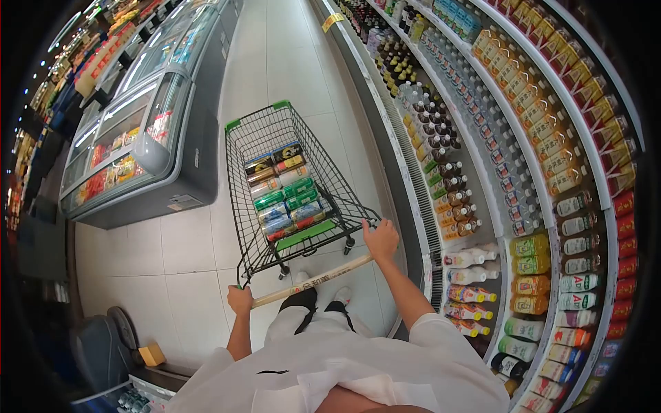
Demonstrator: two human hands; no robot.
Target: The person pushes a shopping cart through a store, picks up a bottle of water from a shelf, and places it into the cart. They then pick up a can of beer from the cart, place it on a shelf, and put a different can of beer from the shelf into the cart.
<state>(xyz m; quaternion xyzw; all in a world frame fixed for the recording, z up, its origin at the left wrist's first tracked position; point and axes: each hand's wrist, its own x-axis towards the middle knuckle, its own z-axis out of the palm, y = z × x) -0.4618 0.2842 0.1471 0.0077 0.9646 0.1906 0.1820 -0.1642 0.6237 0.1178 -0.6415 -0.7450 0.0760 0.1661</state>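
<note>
In front of me stands a black wire shopping cart (259,114) with green corners. My left hand (239,300) is closed round the left end of its pale handle bar (313,281), by the frame corner. On the right end, my right hand (381,240) grips the handle where it meets the frame. Inside the basket lie rows of cans (284,196) in green, blue, gold and black, lying side by side. A green flap (307,236) sits at the basket's near end. Both hands' fingers are partly hidden from above.
Along the right run curved shelves (476,141) packed with bottled drinks. To the left is a grey chest freezer (175,172) with glass lids. A tiled aisle (275,62) extends ahead between them. A yellow box (151,355) lies at the lower left.
</note>
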